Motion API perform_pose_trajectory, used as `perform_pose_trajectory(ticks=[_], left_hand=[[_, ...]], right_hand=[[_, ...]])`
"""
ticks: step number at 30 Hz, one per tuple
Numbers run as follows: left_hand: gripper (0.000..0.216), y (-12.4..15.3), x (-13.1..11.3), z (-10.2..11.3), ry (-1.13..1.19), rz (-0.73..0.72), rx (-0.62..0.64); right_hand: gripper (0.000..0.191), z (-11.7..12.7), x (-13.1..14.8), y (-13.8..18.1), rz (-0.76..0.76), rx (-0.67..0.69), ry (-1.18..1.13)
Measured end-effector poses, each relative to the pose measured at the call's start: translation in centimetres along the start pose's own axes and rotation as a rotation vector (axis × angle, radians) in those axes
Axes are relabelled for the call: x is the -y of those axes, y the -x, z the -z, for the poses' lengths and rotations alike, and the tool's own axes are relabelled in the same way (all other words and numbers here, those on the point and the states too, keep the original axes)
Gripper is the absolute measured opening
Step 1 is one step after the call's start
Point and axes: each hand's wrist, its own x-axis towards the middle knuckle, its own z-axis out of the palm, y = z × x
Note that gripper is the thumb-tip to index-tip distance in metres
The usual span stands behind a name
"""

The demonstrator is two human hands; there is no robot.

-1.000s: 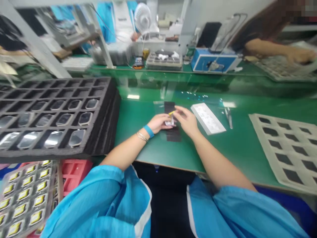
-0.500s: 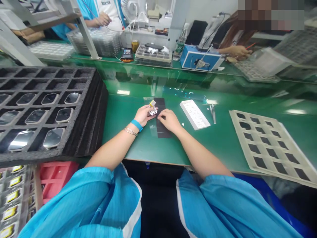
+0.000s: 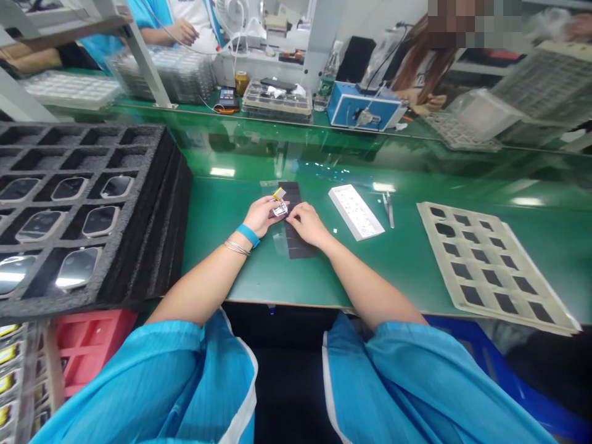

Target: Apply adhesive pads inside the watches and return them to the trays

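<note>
Case [image 3: 280, 210], mid-frame, grasped in your left hand [image 3: 258, 216]; your right hand [image 3: 307, 224], contents unclear, has left the yellow part [image 3: 278, 193], work apparently shifting lower.

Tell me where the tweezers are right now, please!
In the head view, the tweezers lie on the green table, right of centre, between the white tray and the beige tray, nearer the white one.

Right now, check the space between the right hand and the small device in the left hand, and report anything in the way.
Nothing visible: the right hand is close beside the small device in the left hand. The black strip lies below; the white tray is off to the right.
</note>
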Motion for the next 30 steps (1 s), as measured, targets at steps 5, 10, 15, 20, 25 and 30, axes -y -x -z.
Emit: perform_pose_trajectory(ticks=[5, 10, 15, 20, 25, 30], left_hand=[[0.011, 0.4, 0.0, -0.4, -0.058, -0.038, -0.026], [0.011, 1.3, 0.2, -1.2, -0.156, -0.06, 0.029], [0.013, 1.9, 0.2, -1.6, -0.195, -0.024, 0.087], [0.018, 1.9, 0.3, -1.4, -0.151, 0.016, 0.108], [0.017, 1.8, 0.4, -1.4, -0.119, 0.048, 0.105], [0.013, 2.0, 0.2, -1.5, -0.09, 0.046, 0.099]], right_hand=[[0.01, 2.2, 1.0, 1.6, 0.287, -0.196, -0.3], [0.027, 2.9, 1.4, 1.8, 0.074, -0.169, -0.626], [0.041, 2.6, 1.1, 1.4, -0.057, -0.098, -0.805], [0.044, 2.2, 1.1, 1.5, -0.075, -0.132, -0.81], [0.036, 1.9, 1.2, 1.6, -0.04, -0.142, -0.687], [0.016, 1.9, 2.0, 2.1, 0.031, -0.216, -0.501]])
